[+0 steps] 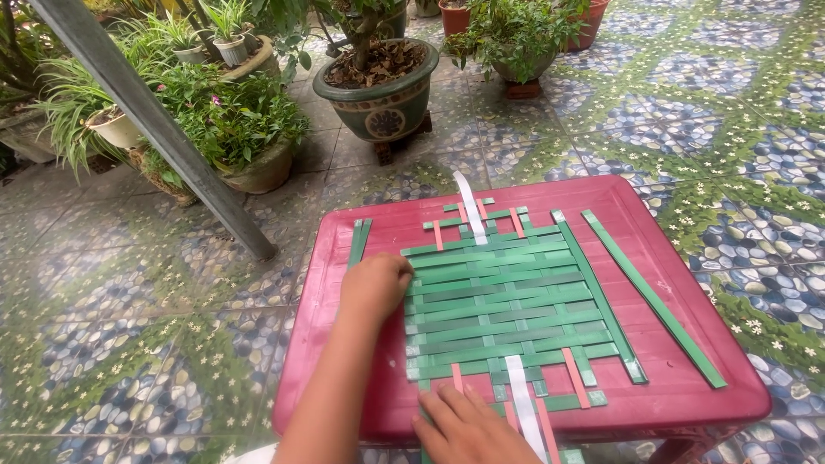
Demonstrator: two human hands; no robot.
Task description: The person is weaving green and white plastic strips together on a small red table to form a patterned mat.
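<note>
We've got the mat (507, 305) of woven green strips sitting mid-frame on the red table (687, 391), with our left hand (375, 286) curled into a loose fist and pressing on the mat's left edge. Our right hand (468, 425) lies open and flat at the bottom of the frame, fingers spread over the strip ends beside a white strip (522, 395). One loose green strip (653, 296) lies apart on the right, and potted plants (382, 82) fill the upper left.

hands (375, 288) x2 | red table (387, 225) x1 | woven mat (507, 301) x1 | white strips (470, 206) x2
</note>
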